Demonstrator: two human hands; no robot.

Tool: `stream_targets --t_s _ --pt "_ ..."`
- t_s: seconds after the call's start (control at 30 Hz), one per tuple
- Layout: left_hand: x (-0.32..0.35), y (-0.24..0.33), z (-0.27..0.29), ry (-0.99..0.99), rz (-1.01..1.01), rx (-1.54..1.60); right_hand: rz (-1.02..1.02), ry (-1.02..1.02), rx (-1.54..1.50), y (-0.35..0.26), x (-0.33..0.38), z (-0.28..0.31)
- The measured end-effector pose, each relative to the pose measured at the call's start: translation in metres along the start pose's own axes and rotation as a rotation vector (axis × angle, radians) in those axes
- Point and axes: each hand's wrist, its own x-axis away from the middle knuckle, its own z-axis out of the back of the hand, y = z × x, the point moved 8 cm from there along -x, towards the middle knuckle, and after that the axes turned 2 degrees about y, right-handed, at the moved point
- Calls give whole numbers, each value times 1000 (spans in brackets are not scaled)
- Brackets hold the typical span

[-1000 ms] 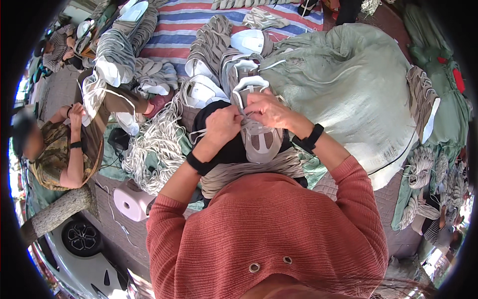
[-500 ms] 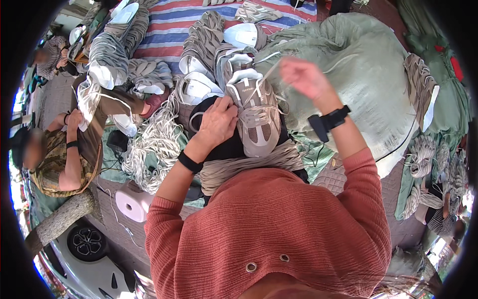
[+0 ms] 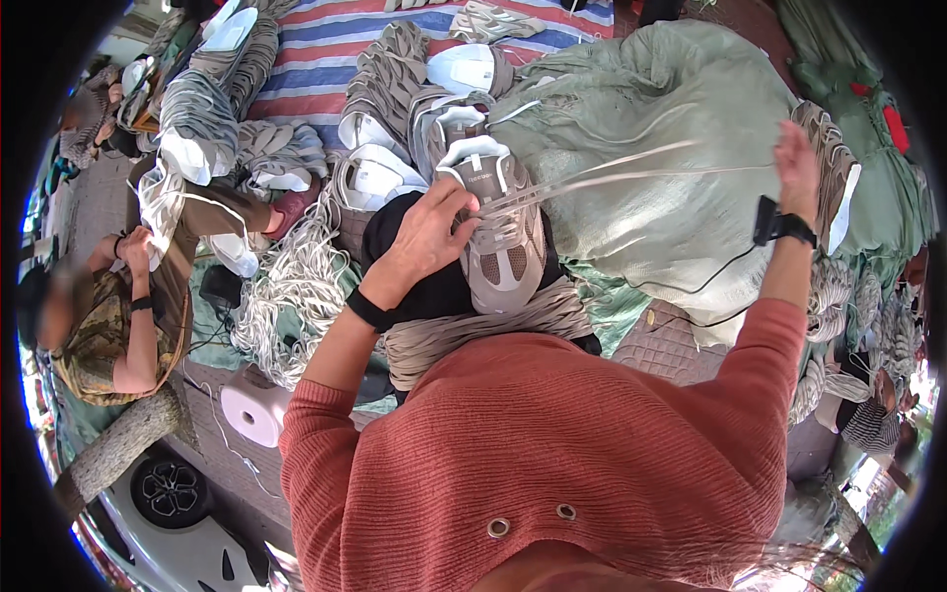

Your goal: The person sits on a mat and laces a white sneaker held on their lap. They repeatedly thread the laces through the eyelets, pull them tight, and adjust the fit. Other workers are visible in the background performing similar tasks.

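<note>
A beige-brown sneaker (image 3: 505,281) rests on my lap, its toe pointing toward me. Its upper is mesh with a pale collar. My left hand (image 3: 426,235) is closed at the sneaker's left eyelet edge, thumb and fingers gripping there. From beside those fingertips a pale shoelace (image 3: 631,180) runs taut to the right in more than one strand. Far out to the right, my right hand (image 3: 797,170) is raised and closed on the lace's end; its fingers are slightly blurred. Under the sneaker lies a bundle of beige laces (image 3: 483,333) across my lap.
Stacked shoe uppers (image 3: 385,84) lie ahead on a striped sheet (image 3: 316,59). A large green sack (image 3: 661,109) fills the right front. Tangled laces (image 3: 286,296) lie to my left, near a white roll (image 3: 254,409). Another person (image 3: 118,335) sits at the left, handling laces.
My right hand has swung far to the right, drawing the lace out long. My left hand has shifted up along the sneaker's side to the eyelets.
</note>
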Motion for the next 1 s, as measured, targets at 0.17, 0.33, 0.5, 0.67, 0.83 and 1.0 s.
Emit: stream_targets --t_s 0.17,0.33,0.5,0.67,0.83,1.0 --pt "-16 18 -1 125 -156 -247 -248 -611 699 171 115 -127" --pt "-40 16 -32 62 -118 -368 -176 -1196 705 223 257 -227" --pt "-29 -24 -10 -56 376 966 -8 -1218 750 211 276 -247" --pt "92 -96 125 527 683 1514 -32 -881 813 225 260 -224" --pt "246 -156 183 275 1373 284 -368 -935 596 249 262 -217" --pt "150 -104 144 -196 757 -872 -106 -1146 553 240 278 -243"
